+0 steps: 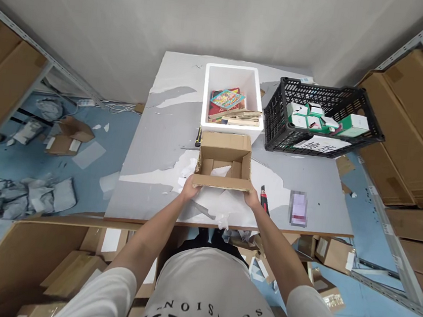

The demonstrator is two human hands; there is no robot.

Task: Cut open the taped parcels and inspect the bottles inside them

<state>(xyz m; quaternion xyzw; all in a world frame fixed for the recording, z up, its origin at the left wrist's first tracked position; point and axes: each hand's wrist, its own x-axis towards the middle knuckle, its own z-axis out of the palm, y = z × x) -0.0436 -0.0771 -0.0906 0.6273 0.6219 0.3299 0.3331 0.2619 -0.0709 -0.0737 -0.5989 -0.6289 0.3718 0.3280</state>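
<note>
A small open cardboard box [222, 182] is held between my two hands over the table's front half. Inside it lies a scrap of white paper [221, 171]. My left hand [190, 187] grips the box's near left corner, its fingers partly hidden beneath. At the near right corner my right hand [252, 197] closes on the same box. Just right of that hand lies a red and black utility knife [264, 199]. Behind the box stands a white foam box [232, 129] with several books [228, 100] in it. Torn white paper and clear plastic [222, 221] lie below the box.
A black plastic crate [276, 130] with green and white boxes [354, 125] stands at the table's back right. A pixelated purple item [299, 209] lies at front right. A large carton [18, 248] with smaller boxes sits at lower left. Shelves of cartons [393, 133] flank the right.
</note>
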